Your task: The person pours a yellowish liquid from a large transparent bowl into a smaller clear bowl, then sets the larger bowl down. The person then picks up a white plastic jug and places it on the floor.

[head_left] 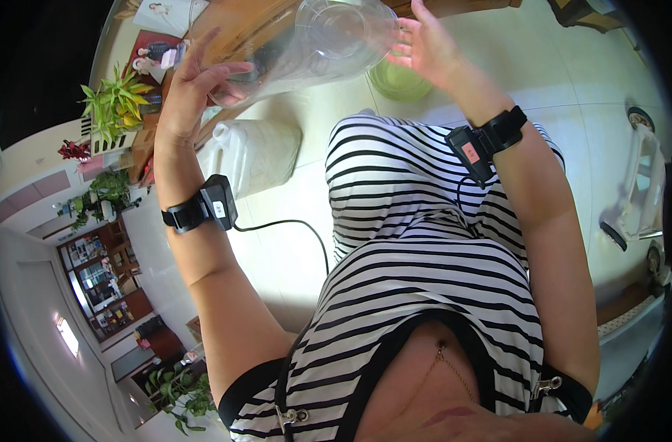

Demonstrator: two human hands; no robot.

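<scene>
A large clear container, seemingly plastic or glass, lies on its side in the air at the top of the view, its wide rim at the left and its round base at the right. My left hand grips the rim, with fingers on both sides of the clear wall. My right hand is beside the base, palm towards it and fingers spread; whether the fingertips press on it I cannot tell. Below and behind the base, a round translucent greenish basin rests on the tiled floor.
A white plastic jerrycan stands on the floor at the left. Along the upper left runs a wooden table with pictures and a potted plant. A white wheeled frame is at the far right. A cable hangs from the left wrist device.
</scene>
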